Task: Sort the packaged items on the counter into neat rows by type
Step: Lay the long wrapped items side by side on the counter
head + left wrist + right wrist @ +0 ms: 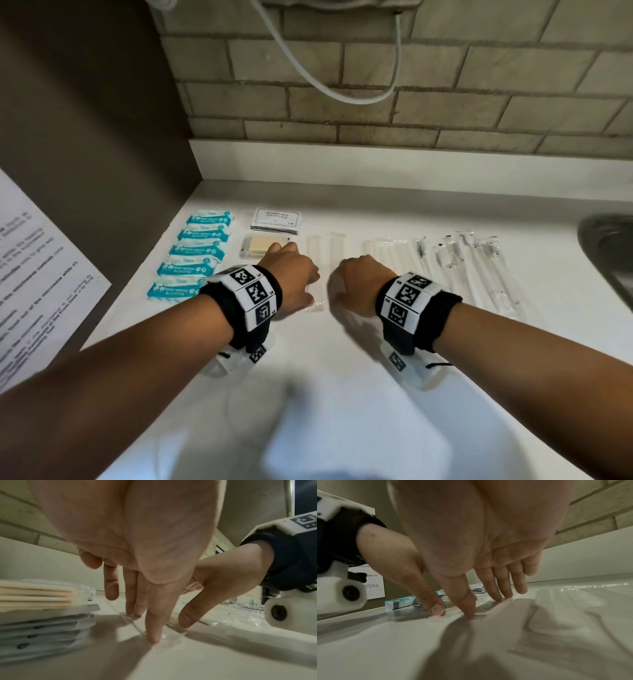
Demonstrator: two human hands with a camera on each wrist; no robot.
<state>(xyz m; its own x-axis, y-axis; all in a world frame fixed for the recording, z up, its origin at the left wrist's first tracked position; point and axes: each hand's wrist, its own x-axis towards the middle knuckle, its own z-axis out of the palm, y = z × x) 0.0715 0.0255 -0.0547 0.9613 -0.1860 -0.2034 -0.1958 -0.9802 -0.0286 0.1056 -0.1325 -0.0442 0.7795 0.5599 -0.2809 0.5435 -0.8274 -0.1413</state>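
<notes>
Both hands lie palm down at mid-counter with straight fingers. My left hand (291, 277) presses its fingertips (154, 635) on the near end of a long clear flat packet (314, 251). My right hand (356, 284) touches a second clear packet (494, 606) next to it, thumb and fingers (498, 592) on its edge. To the left, teal packets (191, 255) lie in a neat column. Shampoo sachets (276, 220) and a stack of beige packs (258, 247) sit behind my left hand. Wrapped combs (390, 255) and toothbrushes (479, 270) lie in a row on the right.
A tiled wall with a hanging white cable (342, 92) stands behind the white counter (342, 377). A dark side panel carrying a printed notice (37, 274) closes the left. A steel sink (609, 246) starts at the far right.
</notes>
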